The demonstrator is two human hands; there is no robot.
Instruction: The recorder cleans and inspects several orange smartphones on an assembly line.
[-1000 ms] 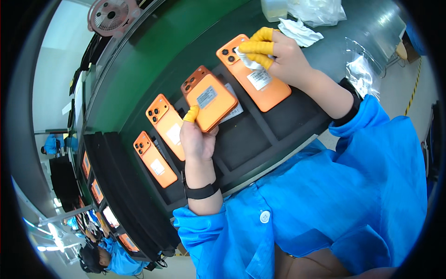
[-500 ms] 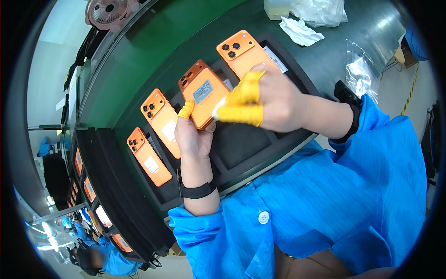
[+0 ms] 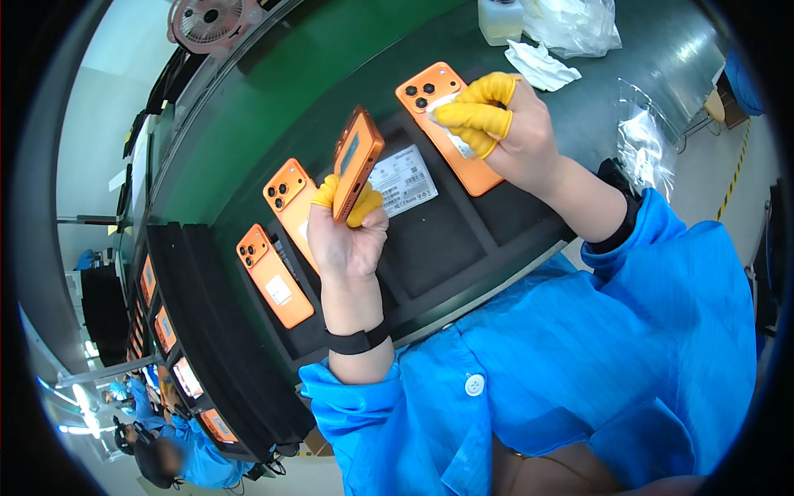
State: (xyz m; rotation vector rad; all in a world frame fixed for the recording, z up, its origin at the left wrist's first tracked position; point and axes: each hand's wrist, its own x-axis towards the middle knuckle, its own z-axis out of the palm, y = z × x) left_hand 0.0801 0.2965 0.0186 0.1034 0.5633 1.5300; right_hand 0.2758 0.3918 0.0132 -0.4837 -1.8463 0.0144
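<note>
An orange phone (image 3: 361,161) is held upright, turned nearly edge-on, by the left hand (image 3: 350,244) above a black tray (image 3: 430,256). A white wipe (image 3: 439,106) is pinched by the right hand (image 3: 519,132), fingers (image 3: 484,121) curled, over a second phone (image 3: 477,175).

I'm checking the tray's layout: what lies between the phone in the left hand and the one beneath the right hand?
In the head view, a white label and a black tray divider lie between the held phone and the other phone.
</note>
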